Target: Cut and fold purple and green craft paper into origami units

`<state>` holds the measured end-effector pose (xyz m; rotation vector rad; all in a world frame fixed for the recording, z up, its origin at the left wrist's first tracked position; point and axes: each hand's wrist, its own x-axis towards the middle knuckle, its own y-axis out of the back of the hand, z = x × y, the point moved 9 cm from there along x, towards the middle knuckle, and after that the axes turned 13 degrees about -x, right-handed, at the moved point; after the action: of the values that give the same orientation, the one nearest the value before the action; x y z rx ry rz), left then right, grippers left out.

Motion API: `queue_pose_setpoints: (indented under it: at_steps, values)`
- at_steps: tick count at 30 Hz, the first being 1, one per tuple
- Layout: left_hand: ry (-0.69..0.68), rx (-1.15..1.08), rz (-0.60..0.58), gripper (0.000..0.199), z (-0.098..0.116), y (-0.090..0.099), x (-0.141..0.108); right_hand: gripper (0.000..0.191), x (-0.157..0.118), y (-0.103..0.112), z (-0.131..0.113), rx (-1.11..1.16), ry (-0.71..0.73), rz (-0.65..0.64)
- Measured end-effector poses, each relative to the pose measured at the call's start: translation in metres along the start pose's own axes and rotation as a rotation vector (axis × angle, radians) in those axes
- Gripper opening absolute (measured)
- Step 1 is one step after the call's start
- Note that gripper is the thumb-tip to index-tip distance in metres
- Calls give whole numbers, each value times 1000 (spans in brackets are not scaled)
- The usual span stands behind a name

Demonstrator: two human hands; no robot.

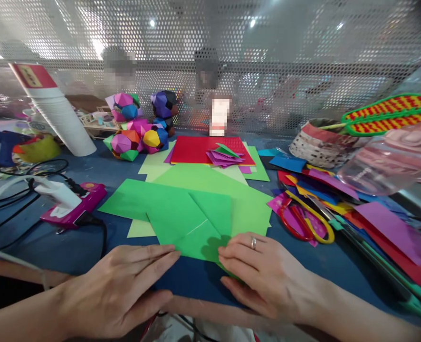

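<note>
Before me lies a sheet of green paper point(187, 221) with diagonal fold edges and a short pale crease. At its near left edge, my left hand point(125, 280) rests its straight fingertips on the paper, with the thumb apart and lower. My right hand point(263, 273), wearing a ring, has bent fingers on the near right corner. A bit of green shows between those fingers and the thumb, so the hand is closed on the paper. Lighter green sheets point(249, 204) lie underneath, and a red sheet point(192, 149) behind them carries small folded purple and green papers point(226, 156).
Scissors point(326, 230), a cutter point(374, 254) and coloured paper scraps point(392, 228) cover the right side. A pink bottle point(381, 161) stands behind them. On the left are a corded power strip point(73, 206), stacked paper cups point(59, 114) and a glue gun point(4, 145). Folded paper balls point(125, 142) sit farther back.
</note>
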<state>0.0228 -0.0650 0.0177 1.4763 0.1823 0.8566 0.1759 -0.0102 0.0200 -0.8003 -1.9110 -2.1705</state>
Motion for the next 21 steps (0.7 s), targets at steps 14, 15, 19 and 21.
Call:
queue_pose_setpoints:
  at_steps: [14,15,19,21]
  values:
    - [18,-71,86,32,-5,11,9,35,9,-13,-7,-11,24,-193]
    - [25,-70,82,32,-6,11,8,34,5,-7,-5,-15,9,-156]
    - [32,-94,86,34,-10,7,1,28,-14,10,2,-54,-53,-91]
    - [29,-116,87,35,-12,5,-1,27,-22,16,3,-85,-71,-91]
